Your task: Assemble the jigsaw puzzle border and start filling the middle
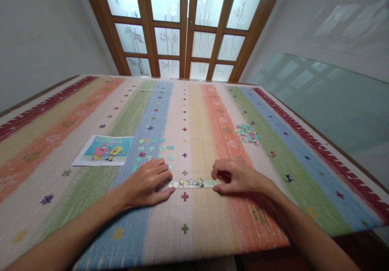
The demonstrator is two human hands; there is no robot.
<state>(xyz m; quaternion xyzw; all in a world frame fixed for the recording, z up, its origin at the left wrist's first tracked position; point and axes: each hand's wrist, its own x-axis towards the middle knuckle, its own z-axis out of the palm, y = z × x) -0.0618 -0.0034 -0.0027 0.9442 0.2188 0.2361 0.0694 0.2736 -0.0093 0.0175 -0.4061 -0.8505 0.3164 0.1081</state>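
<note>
A narrow strip of joined jigsaw puzzle pieces lies on the striped tablecloth, its straight edge toward me. At its left end my left hand is closed, thumb and fingers pinching the strip. My right hand grips the opposite end the same way, fingers curled and thumb at the near edge. Just beyond my left hand, several loose teal puzzle pieces are spread out singly; my hand partly hides the nearest ones. Left of them lies a printed reference picture with cartoon characters.
A heap of mixed puzzle pieces sits at the right on the tablecloth. The table's front edge is close to me. Behind the table stand wooden doors with glass panes; a glass panel leans along the right wall.
</note>
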